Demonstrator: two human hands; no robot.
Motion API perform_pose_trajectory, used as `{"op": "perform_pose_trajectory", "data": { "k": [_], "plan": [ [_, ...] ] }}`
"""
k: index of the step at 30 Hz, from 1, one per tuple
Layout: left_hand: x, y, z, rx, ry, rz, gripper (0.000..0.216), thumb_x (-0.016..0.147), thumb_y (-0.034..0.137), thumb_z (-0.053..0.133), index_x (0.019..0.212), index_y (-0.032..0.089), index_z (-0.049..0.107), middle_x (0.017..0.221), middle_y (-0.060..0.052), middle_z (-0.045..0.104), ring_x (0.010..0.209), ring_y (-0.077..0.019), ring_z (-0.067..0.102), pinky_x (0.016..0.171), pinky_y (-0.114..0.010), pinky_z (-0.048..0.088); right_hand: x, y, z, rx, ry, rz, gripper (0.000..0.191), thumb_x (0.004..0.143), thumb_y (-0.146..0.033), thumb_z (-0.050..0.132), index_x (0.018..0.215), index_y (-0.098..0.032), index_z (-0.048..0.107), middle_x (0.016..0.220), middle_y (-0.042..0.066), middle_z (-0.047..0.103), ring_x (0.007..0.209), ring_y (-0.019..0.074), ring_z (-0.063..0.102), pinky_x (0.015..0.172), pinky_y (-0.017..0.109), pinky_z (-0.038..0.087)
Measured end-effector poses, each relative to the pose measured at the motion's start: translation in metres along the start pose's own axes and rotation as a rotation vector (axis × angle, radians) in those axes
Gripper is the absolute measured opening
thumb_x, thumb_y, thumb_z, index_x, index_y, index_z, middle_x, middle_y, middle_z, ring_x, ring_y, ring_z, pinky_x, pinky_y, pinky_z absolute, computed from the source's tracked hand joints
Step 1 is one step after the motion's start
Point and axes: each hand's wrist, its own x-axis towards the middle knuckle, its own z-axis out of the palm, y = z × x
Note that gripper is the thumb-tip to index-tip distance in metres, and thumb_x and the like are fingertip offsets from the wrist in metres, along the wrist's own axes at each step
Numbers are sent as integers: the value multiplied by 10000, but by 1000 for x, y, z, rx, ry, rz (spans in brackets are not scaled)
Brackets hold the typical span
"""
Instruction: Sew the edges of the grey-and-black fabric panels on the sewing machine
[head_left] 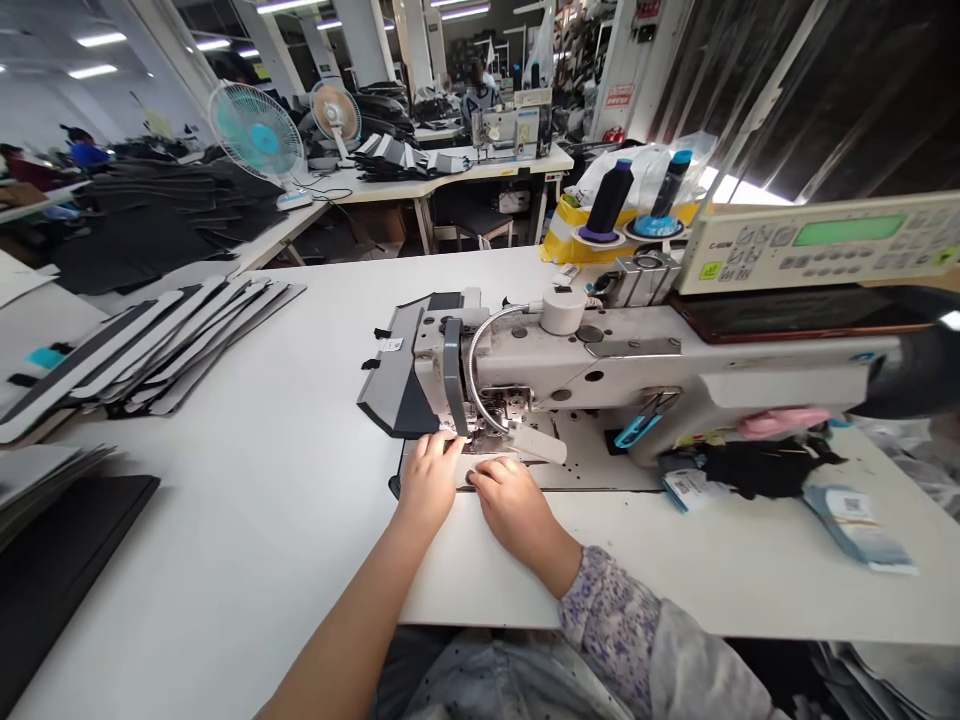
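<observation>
Both hands (431,480), grey panel (394,395) pointing left

The left hand (429,480) and right hand (514,510) rest near the needle of an industrial sewing machine (592,360), beside a grey-and-black fabric panel (397,390).

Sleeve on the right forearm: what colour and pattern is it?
Cloth sleeve: pale with a purple floral print, clearest in the head view.

The sewing machine (570,360) stands on the surface (247,520); panels (142,345) lie at its left, thread cones (609,200) behind it.
</observation>
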Motion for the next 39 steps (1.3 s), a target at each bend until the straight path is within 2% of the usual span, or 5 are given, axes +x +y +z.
{"op": "perform_pose_trajectory", "data": {
  "k": [24,27,32,34,39],
  "plan": [
    [25,-18,-5,-11,-27,-32,269,849,170,472,1069,192,624,1058,-119,593,1026,-271,522,921,-382,400,3,1,-8,74,66,13,203,916,-128,492,961,-178,683,899,60,678,877,192,568,832,329,457],
    [-16,-27,-20,-25,-44,20,315,842,132,436,1102,208,598,1029,-88,589,963,-241,537,863,-372,426,-2,0,-9,69,85,5,198,919,-130,489,969,-175,675,883,56,680,864,192,575,827,332,464],
    [-144,-39,-30,-107,3,166,392,812,370,607,1171,217,563,1182,-94,565,1090,-269,519,926,-410,448,-7,-3,-10,71,82,-23,203,921,-140,480,975,-173,673,905,66,687,858,207,578,799,344,478],
    [-185,-43,-33,-129,58,171,263,844,242,550,1101,246,605,1219,-70,585,1090,-245,543,918,-389,468,-8,-3,-11,63,63,-38,212,929,-155,468,978,-173,673,910,72,688,855,213,582,792,355,482],
    [-208,-72,-76,-524,244,-298,313,883,238,479,1154,245,637,1144,-58,669,1047,-224,615,930,-376,507,-15,2,-8,37,46,-104,246,940,-206,434,989,-174,672,924,88,685,845,221,597,767,365,489]
  ]
}}
